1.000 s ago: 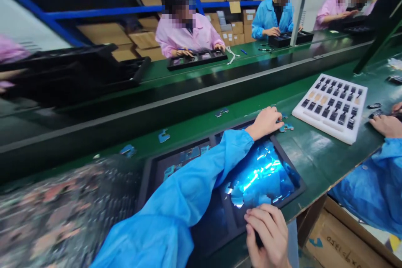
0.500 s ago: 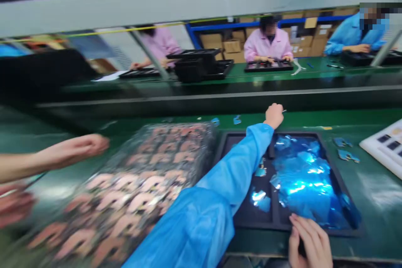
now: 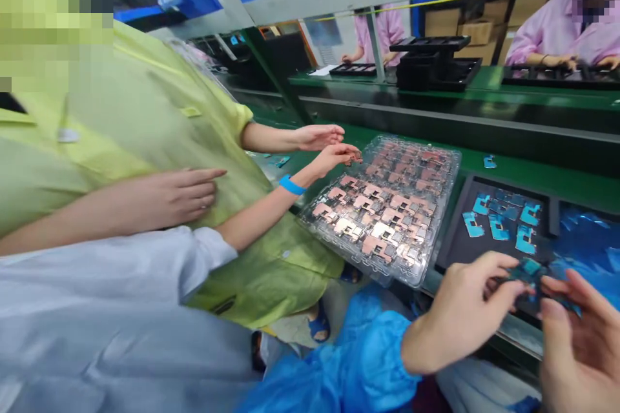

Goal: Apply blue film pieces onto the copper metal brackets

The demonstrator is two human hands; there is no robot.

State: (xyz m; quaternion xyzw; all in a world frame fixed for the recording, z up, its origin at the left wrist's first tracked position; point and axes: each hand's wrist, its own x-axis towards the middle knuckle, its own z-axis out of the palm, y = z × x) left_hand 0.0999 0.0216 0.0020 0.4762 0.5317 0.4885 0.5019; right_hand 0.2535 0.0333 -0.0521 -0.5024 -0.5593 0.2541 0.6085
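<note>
The left hand (image 3: 460, 319) pinches a circuit board (image 3: 530, 268); the right hand's (image 3: 584, 342) grip is unclear. Outward, a black tray (image 3: 454, 244) holds blue boards (image 3: 526, 240) at eleven o'clock, blue film (image 3: 588, 239) at two; toward ten, a clear tray (image 3: 440, 214) holds coppery boards (image 3: 382, 232).

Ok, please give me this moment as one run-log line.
left hand: holds circuit board | right hand: beside it, grip unclear | black tray: blue boards inside | clear tray: copper-coloured parts inside

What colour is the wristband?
The wristband is bright blue, seen best in the head view.
</note>
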